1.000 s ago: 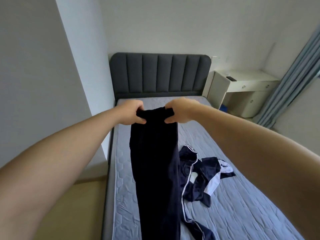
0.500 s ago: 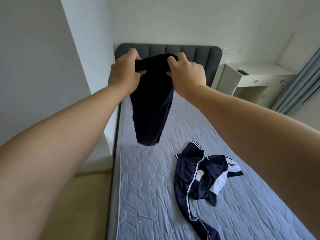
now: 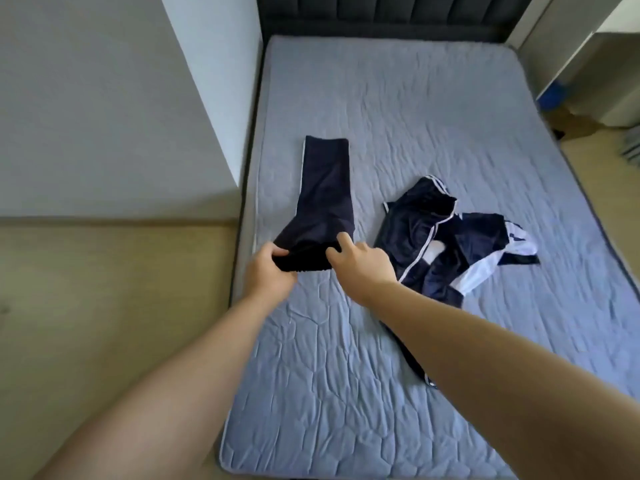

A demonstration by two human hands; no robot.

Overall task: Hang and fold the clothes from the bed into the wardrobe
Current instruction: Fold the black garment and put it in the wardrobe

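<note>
Dark navy trousers [image 3: 323, 195] lie stretched along the left side of the bed [image 3: 433, 109], legs pointing toward the headboard. My left hand [image 3: 268, 275] grips the near end of them at its left corner. My right hand [image 3: 360, 263] pinches the same end at its right corner. That end is lifted slightly off the mattress. A crumpled navy and white jacket [image 3: 457, 237] lies just right of my right hand, one part trailing under my right forearm.
A dark padded headboard [image 3: 381, 15] closes the far end of the bed. A white wall [image 3: 104, 98] stands to the left above a tan floor [image 3: 104, 306]. White furniture [image 3: 606, 64] sits at the far right.
Both hands came down from in front of the headboard and laid the trousers flat on the mattress. The view tilted down toward the bed.
</note>
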